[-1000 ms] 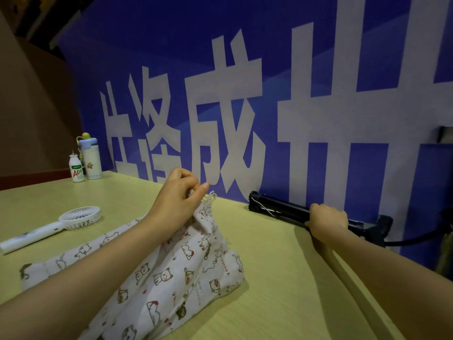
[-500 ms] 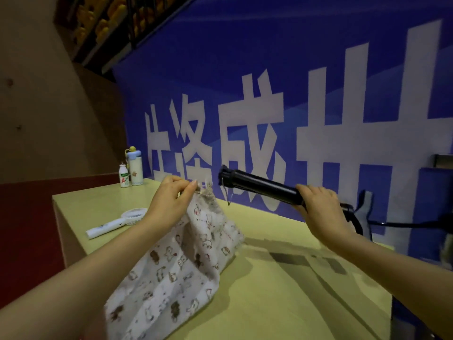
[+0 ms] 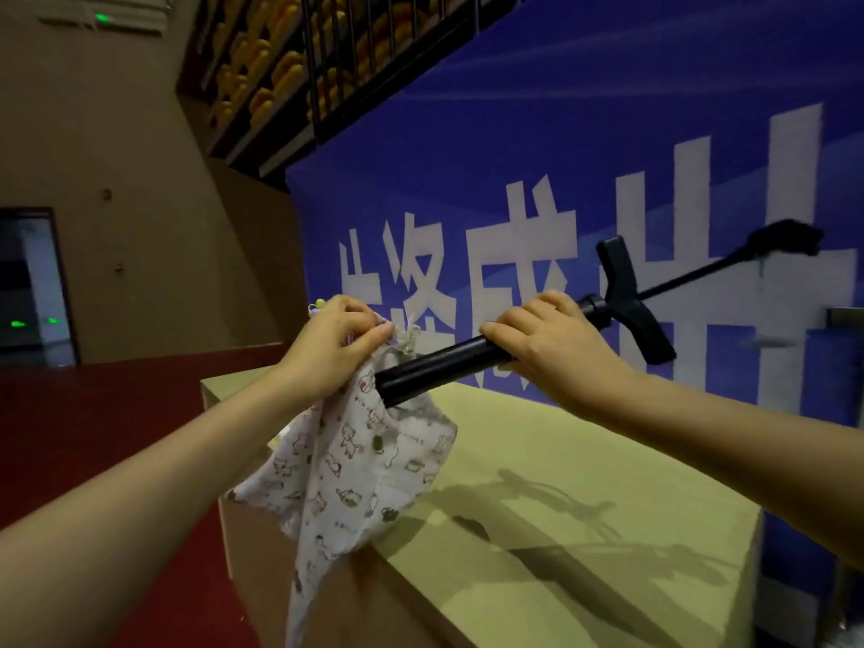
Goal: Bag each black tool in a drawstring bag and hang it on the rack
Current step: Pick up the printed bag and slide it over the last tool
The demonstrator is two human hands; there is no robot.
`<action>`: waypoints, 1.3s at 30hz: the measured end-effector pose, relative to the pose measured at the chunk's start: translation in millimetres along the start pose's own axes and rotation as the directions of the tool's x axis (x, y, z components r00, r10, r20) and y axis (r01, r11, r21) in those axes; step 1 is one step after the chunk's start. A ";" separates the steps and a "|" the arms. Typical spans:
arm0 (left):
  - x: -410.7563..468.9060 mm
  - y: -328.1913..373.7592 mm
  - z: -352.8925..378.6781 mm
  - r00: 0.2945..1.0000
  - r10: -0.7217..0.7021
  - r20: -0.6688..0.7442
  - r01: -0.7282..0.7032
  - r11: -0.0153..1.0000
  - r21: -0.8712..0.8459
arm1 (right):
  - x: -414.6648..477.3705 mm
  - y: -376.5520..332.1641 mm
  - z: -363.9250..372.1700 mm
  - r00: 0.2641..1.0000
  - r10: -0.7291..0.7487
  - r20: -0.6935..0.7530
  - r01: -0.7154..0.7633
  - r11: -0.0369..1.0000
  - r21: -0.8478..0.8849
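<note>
Left hand (image 3: 334,341) pinches the cat-print cloth bag (image 3: 355,465) at its mouth, right hand (image 3: 551,348) grips the smooth black tubular tool (image 3: 435,364) poking in.

black tool (image 3: 439,362) lifted, tip now at bag (image 3: 355,460) (raised too)

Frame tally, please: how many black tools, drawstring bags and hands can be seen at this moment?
black hand pump: 1
drawstring bag: 1
hands: 2 (left hand, right hand)
Total: 4
</note>
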State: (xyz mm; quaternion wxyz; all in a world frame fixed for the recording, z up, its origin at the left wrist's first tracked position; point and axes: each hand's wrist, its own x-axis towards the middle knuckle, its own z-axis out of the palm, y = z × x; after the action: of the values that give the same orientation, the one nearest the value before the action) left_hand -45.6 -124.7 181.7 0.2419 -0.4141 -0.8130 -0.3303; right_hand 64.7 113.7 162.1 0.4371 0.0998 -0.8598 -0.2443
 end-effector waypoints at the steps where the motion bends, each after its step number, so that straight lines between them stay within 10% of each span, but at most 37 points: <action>1: -1.1 1.8 1.0 0.999 0.007 0.039 -0.006 1.000 -0.009 | 5.0 -5.2 -3.7 0.999 -0.052 -0.011 0.052 0.999 -0.017; 8: -26.6 25.0 12.9 0.996 0.057 0.072 -0.049 0.993 -0.107 | 47.8 -48.4 -30.7 0.966 -0.254 0.058 0.259 0.959 -0.115; 14: -31.6 22.1 20.2 0.993 -0.048 -0.108 0.022 0.973 -0.231 | 62.3 -56.1 -35.7 0.924 -0.350 -0.156 0.339 0.936 -0.090; 19: -34.6 9.2 15.1 0.991 -0.063 -0.116 0.015 0.926 -0.377 | 33.5 -61.6 -25.4 0.942 0.015 -0.334 0.058 0.977 0.208; 22: -37.9 5.9 14.0 0.989 -0.087 -0.119 0.026 0.899 -0.437 | 19.2 -73.0 -23.4 0.878 0.236 0.416 -0.465 0.620 0.631; 24: -38.3 11.8 14.0 0.983 -0.132 -0.129 0.056 0.879 -0.473 | 23.1 -78.0 -21.1 0.764 0.152 0.627 -0.628 0.400 0.668; 33: -15.5 81.8 0.1 0.962 -0.234 -0.142 0.127 0.841 -0.527 | 35.0 -44.8 -68.3 0.683 0.478 0.552 -0.565 -0.134 0.814; 39: -3.7 158.7 3.5 0.983 -0.169 -0.075 0.085 0.774 -0.627 | 7.3 4.0 -138.8 0.621 0.634 0.461 -0.420 -0.227 0.879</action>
State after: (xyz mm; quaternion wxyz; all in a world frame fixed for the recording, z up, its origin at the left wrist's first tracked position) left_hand 88.2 -54.4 230.3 0.1205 -0.3928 -0.6679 -0.6205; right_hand 171.7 68.1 238.5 0.3783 0.0007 -0.6975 0.6086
